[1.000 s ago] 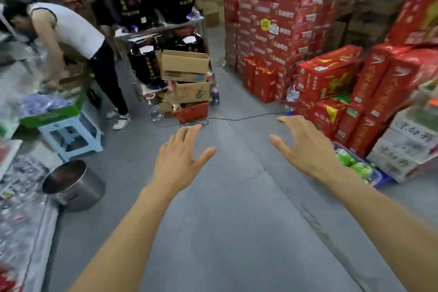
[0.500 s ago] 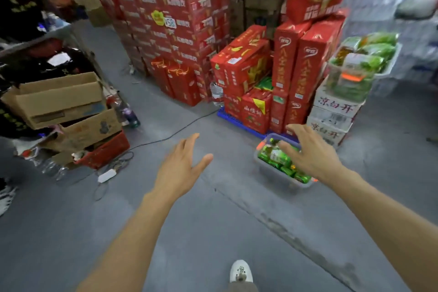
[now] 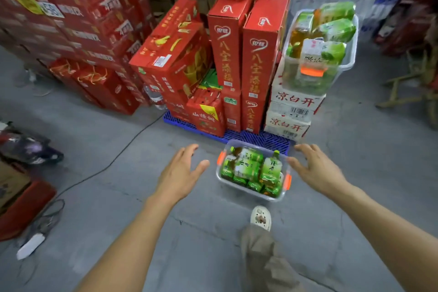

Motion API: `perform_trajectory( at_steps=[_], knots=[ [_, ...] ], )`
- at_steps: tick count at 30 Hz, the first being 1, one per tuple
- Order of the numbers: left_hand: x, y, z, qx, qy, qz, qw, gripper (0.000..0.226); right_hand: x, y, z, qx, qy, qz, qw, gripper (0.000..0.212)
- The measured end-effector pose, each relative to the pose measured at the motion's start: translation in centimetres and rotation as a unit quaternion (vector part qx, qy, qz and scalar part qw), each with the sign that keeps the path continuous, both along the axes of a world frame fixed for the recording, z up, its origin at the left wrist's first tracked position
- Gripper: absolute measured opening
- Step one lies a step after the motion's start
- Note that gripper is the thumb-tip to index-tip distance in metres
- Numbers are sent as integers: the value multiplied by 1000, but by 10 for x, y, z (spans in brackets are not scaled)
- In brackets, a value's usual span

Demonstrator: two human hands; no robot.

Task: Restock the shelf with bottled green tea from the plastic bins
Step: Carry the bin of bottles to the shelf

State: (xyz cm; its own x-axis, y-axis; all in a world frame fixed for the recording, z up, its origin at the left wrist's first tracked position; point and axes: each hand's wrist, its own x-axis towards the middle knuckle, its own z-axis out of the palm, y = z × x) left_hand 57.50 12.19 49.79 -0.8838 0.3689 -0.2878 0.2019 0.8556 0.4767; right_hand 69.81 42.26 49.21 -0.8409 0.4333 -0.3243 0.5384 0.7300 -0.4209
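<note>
A rough grey concrete floor, cracked and stained, spreads beneath a wall of glossy red cardboard cartons stacked high at the left, with taller upright red cartons standing on a blue plastic grid pallet at centre. To their right, white cartons printed with red characters bear a clear plastic bin, rectangular and round-cornered, heaped with bottled green tea in green shrink labels, amber liquid showing through one bottle. A second clear bin with orange clip handles sits on the floor just in front of the pallet, packed with more green tea bottles lying and standing close together. A thin black cable trails across the concrete from the pallet's left end towards a white adapter at lower left. The person's bare forearms reach forward from the bottom edge: the left hand hovers left of the floor bin, fingers spread and holding nothing; the right hand hovers just beside the bin's right rim, fingers likewise splayed and empty. A pale perforated clog under a khaki trouser leg is planted just short of the bin
</note>
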Motion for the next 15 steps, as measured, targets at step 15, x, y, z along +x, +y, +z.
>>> perform_trajectory(
  at_steps=[15],
  knots=[
    [-205,131,-268,-13,-241,91,966,35,-115,103,-277,-179,-176,-259,933,39]
  ],
)
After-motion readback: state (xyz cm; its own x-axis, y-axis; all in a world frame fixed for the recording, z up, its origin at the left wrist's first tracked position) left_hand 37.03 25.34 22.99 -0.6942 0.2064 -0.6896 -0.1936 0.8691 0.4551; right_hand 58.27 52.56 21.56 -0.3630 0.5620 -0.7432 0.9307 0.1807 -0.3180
